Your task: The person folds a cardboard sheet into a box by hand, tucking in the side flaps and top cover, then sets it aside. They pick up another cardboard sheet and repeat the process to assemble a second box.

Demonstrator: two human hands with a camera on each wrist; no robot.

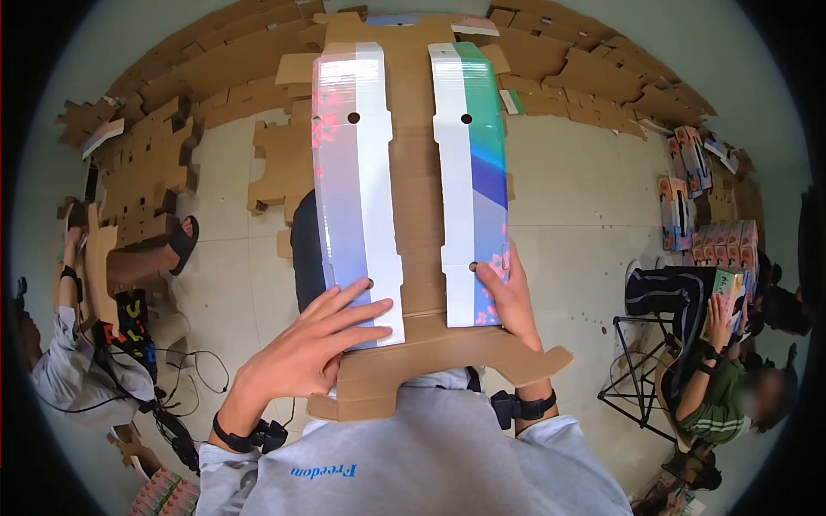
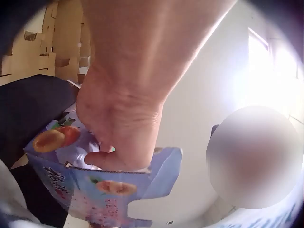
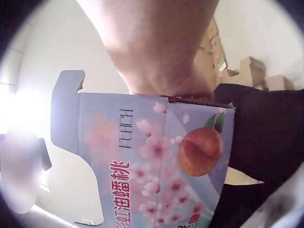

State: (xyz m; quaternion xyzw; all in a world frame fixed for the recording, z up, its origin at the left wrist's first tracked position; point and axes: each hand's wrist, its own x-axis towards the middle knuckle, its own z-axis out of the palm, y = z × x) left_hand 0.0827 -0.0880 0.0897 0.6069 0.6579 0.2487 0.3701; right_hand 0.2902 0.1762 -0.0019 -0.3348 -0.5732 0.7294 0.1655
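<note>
A part-folded cardboard fruit box (image 1: 415,198) lies lengthwise before me, brown inside. Two long folded-in side strips, a pink-and-blue one (image 1: 341,189) and a green-and-purple one (image 1: 489,176), run along its edges with small round holes. My left hand (image 1: 310,340) presses on the near end of the left strip, fingers straight and spread. At the right strip's near end, my right hand (image 1: 516,301) grips the box edge, thumb on top. A brown end flap (image 1: 447,357) spreads toward my body. Peaches and blossoms show on the printed end panel (image 3: 156,142) in the right wrist view.
Flattened cardboard sheets (image 1: 146,163) lean along the walls. To the left, another person (image 1: 77,344) handles cardboard near loose cables (image 1: 194,370). On the right, a seated person (image 1: 723,387) holds a printed box, with stacked finished boxes (image 1: 723,245) behind.
</note>
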